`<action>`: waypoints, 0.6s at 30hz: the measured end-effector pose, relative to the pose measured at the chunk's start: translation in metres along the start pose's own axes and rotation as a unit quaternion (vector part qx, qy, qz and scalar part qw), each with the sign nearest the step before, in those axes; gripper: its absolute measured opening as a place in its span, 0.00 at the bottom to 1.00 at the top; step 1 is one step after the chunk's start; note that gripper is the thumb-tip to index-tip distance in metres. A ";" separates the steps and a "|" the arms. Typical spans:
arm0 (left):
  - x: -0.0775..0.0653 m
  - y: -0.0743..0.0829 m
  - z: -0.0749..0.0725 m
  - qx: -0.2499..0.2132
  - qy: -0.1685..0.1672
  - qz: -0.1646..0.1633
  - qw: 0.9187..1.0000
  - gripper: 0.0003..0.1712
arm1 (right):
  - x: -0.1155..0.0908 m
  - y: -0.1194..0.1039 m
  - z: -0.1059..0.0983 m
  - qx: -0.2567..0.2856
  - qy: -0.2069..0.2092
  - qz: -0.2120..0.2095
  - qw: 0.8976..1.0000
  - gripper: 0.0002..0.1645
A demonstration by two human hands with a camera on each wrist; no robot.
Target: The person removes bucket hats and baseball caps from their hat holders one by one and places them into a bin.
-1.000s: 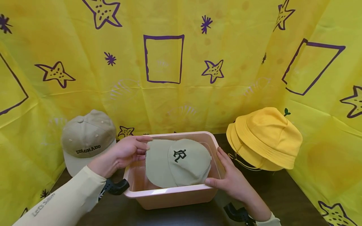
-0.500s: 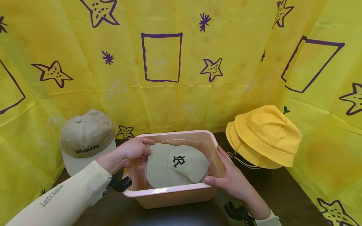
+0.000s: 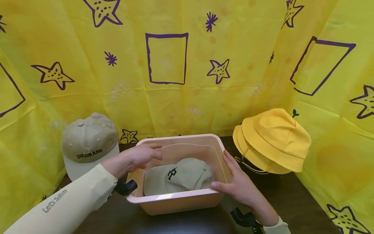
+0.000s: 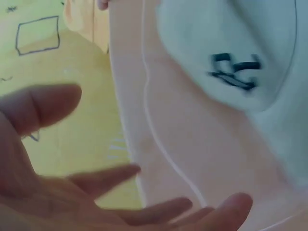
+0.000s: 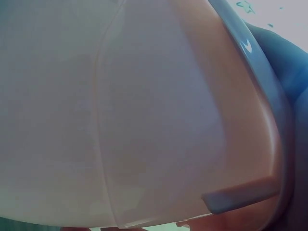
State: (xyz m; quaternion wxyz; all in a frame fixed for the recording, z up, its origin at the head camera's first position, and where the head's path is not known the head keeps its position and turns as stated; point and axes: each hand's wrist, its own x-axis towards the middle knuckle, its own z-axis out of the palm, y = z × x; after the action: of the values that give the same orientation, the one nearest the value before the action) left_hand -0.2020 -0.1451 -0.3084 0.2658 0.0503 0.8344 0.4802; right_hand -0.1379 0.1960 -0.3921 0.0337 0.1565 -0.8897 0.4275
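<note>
A sage-green baseball cap [image 3: 190, 178] with a dark embroidered letter lies inside a pale pink plastic tub [image 3: 181, 199], brim toward the left. Above the tub's left end is my left hand [image 3: 139, 160], fingers spread and holding nothing. The left wrist view shows its fingers apart from the cap [image 4: 192, 43], over the tub's edge. My right hand [image 3: 242, 188] rests on the tub's near right corner, thumb on the front rim and fairly straight fingers along the right rim. In the right wrist view the tub's smooth wall [image 5: 159, 120] fills most of the picture.
A tan cap [image 3: 89, 139] marked COLORADO stands left of the tub. Stacked yellow bucket hats [image 3: 274, 139] with a green sprout sit at the right. Behind hangs a yellow patterned cloth [image 3: 166, 104]; the table [image 3: 280, 201] is dark.
The green cap has dropped deeper into the tub and tilted. My left hand has let go of its brim and spread its fingers. The right hand has stayed at the tub's corner.
</note>
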 end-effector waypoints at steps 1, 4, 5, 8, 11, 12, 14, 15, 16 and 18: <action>-0.001 0.003 0.000 0.014 -0.005 0.009 1.000 0.43 | 0.000 0.000 0.000 0.000 -0.001 -0.001 1.000 0.64; -0.003 0.014 0.002 0.086 -0.014 0.054 0.995 0.44 | 0.000 0.001 0.000 0.002 -0.002 0.002 1.000 0.64; -0.004 0.019 0.003 0.123 -0.016 0.076 0.989 0.45 | 0.000 0.001 0.001 0.003 -0.003 0.005 1.000 0.64; -0.006 0.030 0.011 0.249 -0.030 0.164 0.954 0.46 | 0.000 0.000 0.001 0.004 -0.005 0.012 1.000 0.64; -0.004 0.037 0.024 0.360 -0.058 0.262 0.893 0.45 | 0.000 0.000 0.000 -0.001 -0.006 0.010 1.000 0.64; -0.001 0.038 0.028 0.388 -0.070 0.289 0.873 0.45 | 0.000 0.000 0.000 -0.003 -0.005 0.008 1.000 0.64; 0.005 0.039 0.036 0.431 -0.091 0.324 0.837 0.45 | 0.000 0.000 0.000 -0.005 -0.005 0.006 1.000 0.64; 0.009 0.039 0.041 0.447 -0.104 0.329 0.825 0.45 | 0.000 0.000 -0.001 -0.005 -0.005 0.005 1.000 0.63; 0.012 0.038 0.044 0.462 -0.116 0.330 0.815 0.45 | 0.000 0.000 -0.001 -0.004 -0.006 0.005 1.000 0.63; 0.019 0.036 0.052 0.491 -0.138 0.321 0.798 0.45 | 0.000 0.000 0.000 -0.002 -0.007 0.006 1.000 0.63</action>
State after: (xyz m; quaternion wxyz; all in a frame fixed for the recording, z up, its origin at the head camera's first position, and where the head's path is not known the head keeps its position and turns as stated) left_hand -0.1993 -0.0791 -0.3067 0.1482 0.5045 0.8490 0.0519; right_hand -0.1381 0.1961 -0.3914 0.0249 0.1538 -0.8919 0.4246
